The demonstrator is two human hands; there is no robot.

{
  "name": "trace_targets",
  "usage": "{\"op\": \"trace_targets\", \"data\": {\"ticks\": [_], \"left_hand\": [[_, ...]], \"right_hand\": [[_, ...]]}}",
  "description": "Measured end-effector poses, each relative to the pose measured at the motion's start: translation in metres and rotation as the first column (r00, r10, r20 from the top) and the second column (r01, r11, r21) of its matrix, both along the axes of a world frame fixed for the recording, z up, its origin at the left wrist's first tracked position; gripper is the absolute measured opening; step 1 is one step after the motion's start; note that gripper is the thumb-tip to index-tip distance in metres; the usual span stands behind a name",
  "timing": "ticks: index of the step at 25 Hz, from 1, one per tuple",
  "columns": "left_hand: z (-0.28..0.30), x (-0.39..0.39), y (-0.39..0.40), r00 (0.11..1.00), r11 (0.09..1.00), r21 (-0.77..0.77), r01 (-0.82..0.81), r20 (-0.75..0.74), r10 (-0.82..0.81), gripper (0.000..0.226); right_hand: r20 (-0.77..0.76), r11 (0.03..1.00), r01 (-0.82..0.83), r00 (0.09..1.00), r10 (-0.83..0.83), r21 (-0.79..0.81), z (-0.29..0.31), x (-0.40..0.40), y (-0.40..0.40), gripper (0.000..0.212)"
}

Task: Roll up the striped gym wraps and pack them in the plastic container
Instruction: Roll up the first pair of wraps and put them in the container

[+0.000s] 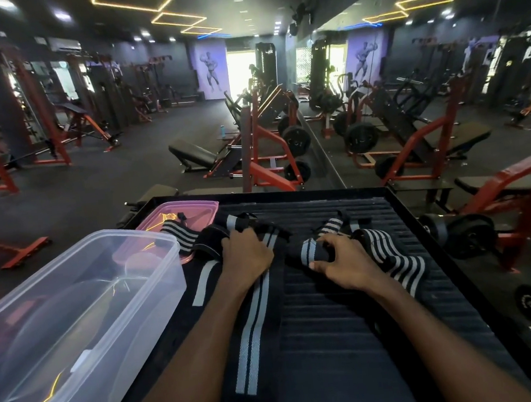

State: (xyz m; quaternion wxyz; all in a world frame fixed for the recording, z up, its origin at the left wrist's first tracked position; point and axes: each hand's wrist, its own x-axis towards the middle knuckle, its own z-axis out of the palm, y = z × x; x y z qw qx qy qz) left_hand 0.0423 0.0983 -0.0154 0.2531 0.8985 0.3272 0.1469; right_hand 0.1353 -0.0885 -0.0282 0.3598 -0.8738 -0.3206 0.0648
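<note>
Nearest, a long striped wrap (253, 325) lies flat on the table (350, 322), its long axis running straight away from the person and up under the left hand (246, 256), whose curled fingers grip its far end. Just to the right, the right hand (338, 263) pinches a partly rolled wrap (314, 251). The empty clear plastic container (74, 316) sits left, nearer the left hand.

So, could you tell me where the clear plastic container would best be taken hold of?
Probably by the near right rim of the clear plastic container, coming from above with the left hand. It stands upright, open and empty, so the thick lip gives fingers an edge to hook; its smooth, sloping walls look harder to grip.
</note>
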Motion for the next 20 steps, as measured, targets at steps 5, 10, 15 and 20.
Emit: {"op": "trace_targets", "data": {"ticks": [5, 10, 15, 20], "left_hand": [[-0.003, -0.002, 0.0, 0.999, 0.998, -0.061, 0.017, -0.028, -0.018, 0.04], [0.011, -0.004, 0.005, 0.98, 0.97, -0.243, -0.024, 0.187, 0.071, 0.012], [0.036, -0.014, 0.004, 0.928, 0.84, -0.542, 0.015, 0.322, 0.191, 0.016], [0.061, -0.029, -0.003, 0.876, 0.664, -0.733, 0.148, 0.409, 0.257, 0.01]], "right_hand": [[0.093, 0.993, 0.003, 0.996, 0.008, -0.119, 0.0, -0.001, 0.001, 0.047], [0.015, 0.998, 0.062, 0.998, -0.062, -0.02, 0.013, -0.003, -0.002, 0.042], [0.05, 0.96, 0.21, 0.974, -0.223, 0.183, 0.027, 0.0, -0.008, 0.024], [-0.048, 0.907, 0.158, 0.987, -0.151, 0.39, 0.028, 0.002, -0.002, 0.014]]}}
